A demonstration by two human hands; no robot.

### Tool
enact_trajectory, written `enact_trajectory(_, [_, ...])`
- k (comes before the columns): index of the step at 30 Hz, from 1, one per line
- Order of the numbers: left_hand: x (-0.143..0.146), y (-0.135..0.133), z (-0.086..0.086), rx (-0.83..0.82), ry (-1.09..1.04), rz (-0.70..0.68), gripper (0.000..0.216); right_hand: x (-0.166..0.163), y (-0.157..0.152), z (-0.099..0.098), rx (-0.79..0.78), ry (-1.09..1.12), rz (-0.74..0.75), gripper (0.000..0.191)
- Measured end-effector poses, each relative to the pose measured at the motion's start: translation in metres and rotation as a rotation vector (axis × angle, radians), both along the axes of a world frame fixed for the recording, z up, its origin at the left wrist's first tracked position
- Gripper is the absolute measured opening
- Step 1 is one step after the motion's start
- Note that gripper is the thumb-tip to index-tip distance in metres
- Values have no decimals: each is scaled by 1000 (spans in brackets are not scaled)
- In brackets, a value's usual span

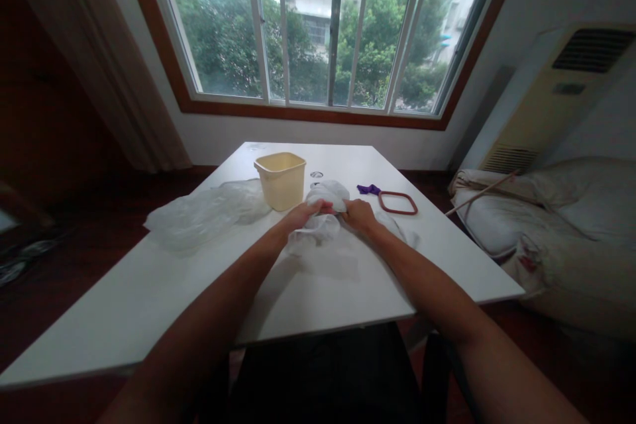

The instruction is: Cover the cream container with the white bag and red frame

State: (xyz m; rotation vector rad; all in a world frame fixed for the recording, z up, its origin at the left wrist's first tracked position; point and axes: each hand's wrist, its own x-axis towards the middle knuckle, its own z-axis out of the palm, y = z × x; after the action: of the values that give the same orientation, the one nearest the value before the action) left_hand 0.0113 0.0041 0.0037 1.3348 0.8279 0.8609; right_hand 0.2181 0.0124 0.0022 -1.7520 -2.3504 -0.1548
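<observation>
Both my arms reach forward over a white table (149, 291). My left hand (301, 214) and my right hand (358, 214) are closed side by side on a crumpled clear plastic bag (322, 228) at the table's middle. A bunched part of the bag rises just beyond my fingers. A small cream plastic bin (281, 180) stands upright just behind and to the left of my left hand. A brown rectangular rim (398, 203) lies flat to the right of my right hand, with a small purple thing (368, 189) next to it.
A heap of clear plastic bags (203, 212) lies on the table's left side. Behind the table is a wide window (322, 26). A standing air conditioner (551, 99) and a pile of pale bedding (556, 225) are on the right.
</observation>
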Motion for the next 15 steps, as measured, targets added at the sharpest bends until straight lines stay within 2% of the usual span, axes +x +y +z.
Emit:
enact_trajectory(3, [8, -1, -5, 69, -217, 46, 68, -15, -9, 2, -49, -28, 57, 36])
enact_trajectory(6, [7, -3, -7, 187, -183, 23, 71, -23, -15, 1, -86, -24, 183, 40])
enact_trajectory(9, [1, -2, -8, 372, -3, -26, 76, -19, -17, 1, -64, 125, 355, 43])
enact_trajectory(11, [-4, 1, -10, 532, 201, -21, 76, -10, -16, 2, -55, 298, 497, 39])
enact_trajectory(13, [-6, 4, -12, 641, 457, 15, 67, 1, -15, 6, -74, 460, 614, 33])
enact_trajectory(15, [-5, 5, -14, 689, 664, 24, 54, 9, -15, 9, -107, 564, 661, 26])
